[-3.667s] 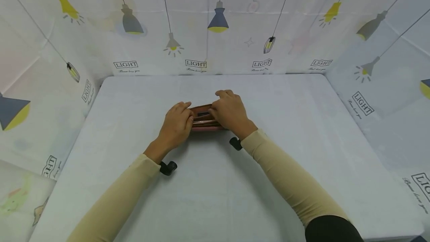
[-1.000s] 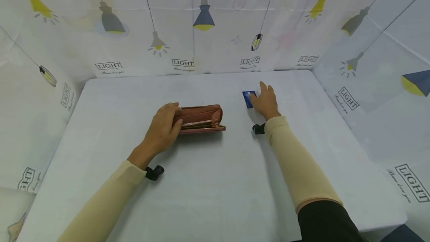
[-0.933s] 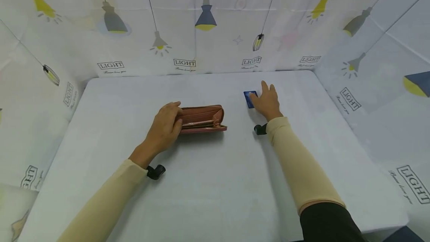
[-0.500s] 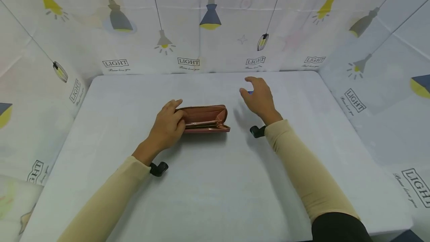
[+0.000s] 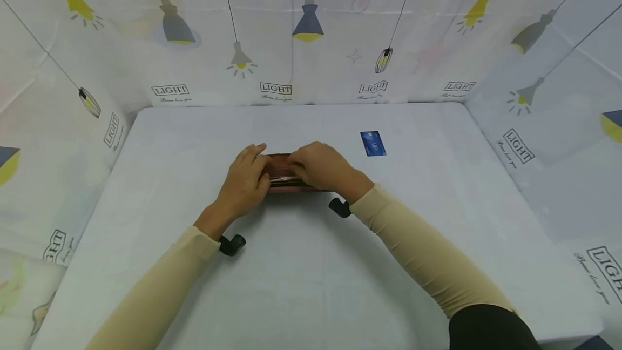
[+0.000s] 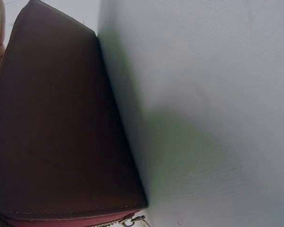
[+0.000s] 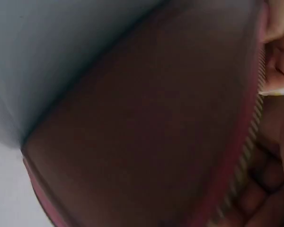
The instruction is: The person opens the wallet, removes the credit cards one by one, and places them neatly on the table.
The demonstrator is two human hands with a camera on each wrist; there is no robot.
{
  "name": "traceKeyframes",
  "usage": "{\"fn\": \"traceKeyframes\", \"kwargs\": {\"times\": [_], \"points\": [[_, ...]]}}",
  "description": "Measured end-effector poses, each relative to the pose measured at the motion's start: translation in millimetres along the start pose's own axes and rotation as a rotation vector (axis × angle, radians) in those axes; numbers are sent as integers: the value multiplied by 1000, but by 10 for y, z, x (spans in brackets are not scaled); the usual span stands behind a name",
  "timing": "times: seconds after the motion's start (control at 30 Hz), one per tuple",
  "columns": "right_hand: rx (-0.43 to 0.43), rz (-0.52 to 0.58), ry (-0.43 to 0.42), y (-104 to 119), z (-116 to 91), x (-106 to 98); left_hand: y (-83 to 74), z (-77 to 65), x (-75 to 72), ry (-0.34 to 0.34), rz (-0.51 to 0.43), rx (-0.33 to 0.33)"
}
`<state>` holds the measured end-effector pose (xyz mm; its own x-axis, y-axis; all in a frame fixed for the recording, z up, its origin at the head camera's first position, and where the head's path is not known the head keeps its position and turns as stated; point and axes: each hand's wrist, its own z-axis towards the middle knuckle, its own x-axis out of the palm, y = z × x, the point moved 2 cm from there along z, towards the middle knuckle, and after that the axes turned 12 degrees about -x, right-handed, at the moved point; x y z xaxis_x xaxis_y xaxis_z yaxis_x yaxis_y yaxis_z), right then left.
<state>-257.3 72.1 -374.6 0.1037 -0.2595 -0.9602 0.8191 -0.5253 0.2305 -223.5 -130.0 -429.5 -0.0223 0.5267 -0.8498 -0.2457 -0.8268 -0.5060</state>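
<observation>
A brown zip-around wallet [image 5: 279, 166] stands unzipped on the white table, its opening facing up. My left hand [image 5: 244, 183] grips its left end, thumb on the near side. Over its right part is my right hand [image 5: 324, 166], fingers bent down into the opening; what they hold there, I cannot tell. Papers or cards show as thin edges between the dividers. The right wrist view shows the wallet's dark outer face and zipper teeth [image 7: 248, 142], with curled fingers [image 7: 255, 196] behind them. Its other end fills the left of the left wrist view, with a zipper pull [image 6: 135, 220] below.
A blue bank card [image 5: 373, 143] lies flat on the table [image 5: 301, 274], behind and to the right of the wallet. White curtains [image 5: 335, 64] printed with lamps enclose the back and sides. A small black camera sits at each wrist.
My right hand put the blue card down at the back right, let go, and came back left into the wallet's opening. My left hand stays on the wallet's left end.
</observation>
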Motion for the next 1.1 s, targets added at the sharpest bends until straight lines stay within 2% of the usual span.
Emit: {"fn": "traceKeyframes", "kwargs": {"times": [0.07, 0.2, 0.4, 0.6, 0.7, 0.77, 0.93, 1.1], "points": [[36, -62, 38, 18, 18, 61, 1, -6, 6, 0, -16, 0], [60, -172, 14, 33, 15, 149, -3, -1, 13, -13, -21, 14], [81, -224, 33, 68, 27, 170, -8, 4, 6, -22, -13, 15], [27, -281, -9, 94, 6, 160, -7, -6, 4, -7, -22, -15], [2, -234, -15, 99, -10, 133, 0, -3, 6, -9, -25, -14], [1, -164, 3, 96, -12, 111, 5, -2, 6, -15, -27, -11], [39, 24, 133, 68, -3, 92, 14, -7, 3, -26, -33, -5], [9, 82, 211, 38, 3, 141, 27, -20, 18, -23, -32, -9]]}}
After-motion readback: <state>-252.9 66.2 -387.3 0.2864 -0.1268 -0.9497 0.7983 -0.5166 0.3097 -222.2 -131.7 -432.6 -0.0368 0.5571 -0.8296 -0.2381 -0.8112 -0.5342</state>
